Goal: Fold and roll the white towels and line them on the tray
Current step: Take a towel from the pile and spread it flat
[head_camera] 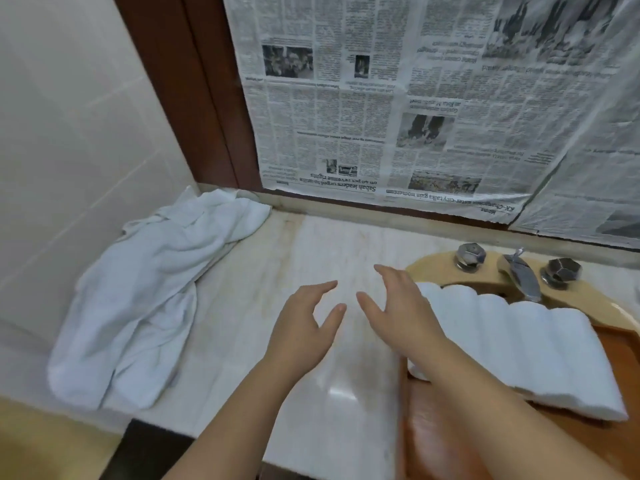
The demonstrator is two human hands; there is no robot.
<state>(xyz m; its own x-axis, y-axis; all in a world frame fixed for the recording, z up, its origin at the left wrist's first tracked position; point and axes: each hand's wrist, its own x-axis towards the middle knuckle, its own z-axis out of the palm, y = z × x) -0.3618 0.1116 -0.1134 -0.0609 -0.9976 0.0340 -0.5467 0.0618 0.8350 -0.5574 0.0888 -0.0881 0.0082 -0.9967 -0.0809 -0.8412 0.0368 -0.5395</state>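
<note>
Fingers [320, 287] of the left hand [304, 327] are straight and loosely spread, the thumb held apart from them, and they hold nothing. Those of the right hand [398, 306] are likewise straight and relaxed, palm down, gripping nothing. Both hands are over the middle of the bench [263, 271], close together but apart; whether they touch its surface cannot be told.

That bench is pale polished marble with faint veins and a glossy reflection near its front edge. On its left part lies a heap of towels [149, 289], white terry, crumpled and unfolded, stretching from the far corner at the tiled wall [69, 116] toward the near left edge.

On the right, a tray [433, 427] of brown glossy wood sits over the sink [433, 263], which is cream and rounded. On the tray lies a row of rolls [512, 344], soft white cylinders packed side by side and touching; each roll's long axis runs near to far, while the row itself runs from far left to near right. The right forearm crosses over the row's left end.

Behind the rolls stand a chrome tap [519, 275] and two faceted knobs [469, 256]. Newspaper [398, 109] sheets cover the far wall, printed upside down, beside a dark brown wooden frame [194, 98].
</note>
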